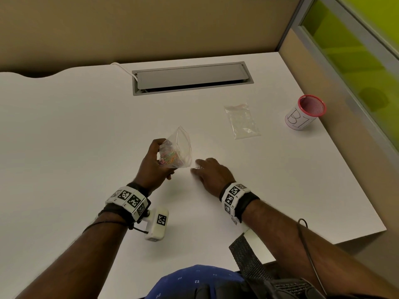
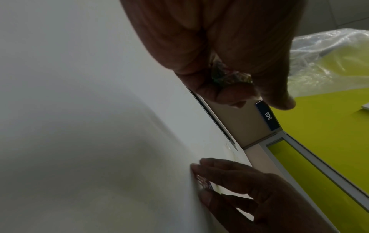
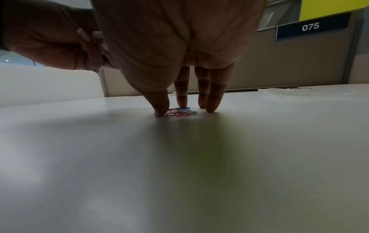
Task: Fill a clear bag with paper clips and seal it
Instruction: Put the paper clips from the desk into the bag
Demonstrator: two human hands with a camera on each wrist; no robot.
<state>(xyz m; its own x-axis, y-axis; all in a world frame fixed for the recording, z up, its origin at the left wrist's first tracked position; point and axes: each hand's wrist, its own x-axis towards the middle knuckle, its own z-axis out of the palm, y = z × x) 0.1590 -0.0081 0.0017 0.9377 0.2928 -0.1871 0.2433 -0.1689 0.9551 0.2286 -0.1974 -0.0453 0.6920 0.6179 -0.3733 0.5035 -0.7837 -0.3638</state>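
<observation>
My left hand (image 1: 150, 167) grips a clear zip bag (image 1: 183, 145) just above the white desk (image 1: 86, 130), mouth upward and open. Several coloured paper clips (image 1: 167, 159) sit in its lower part, also seen between my left fingers (image 2: 229, 75). Right of the bag, my right hand (image 1: 212, 171) is palm down with straight fingers on the desk. In the right wrist view its thumb and fingertips (image 3: 211, 100) stand around a few loose clips (image 3: 179, 112), pink and blue, with the thumb touching them.
A flat pile of spare clear bags (image 1: 241, 121) lies at the back right. A pink mesh cup (image 1: 306, 113) with a white label stands near the desk's right edge. A grey cable hatch (image 1: 192, 77) is set in the desk's back, before beige partition walls.
</observation>
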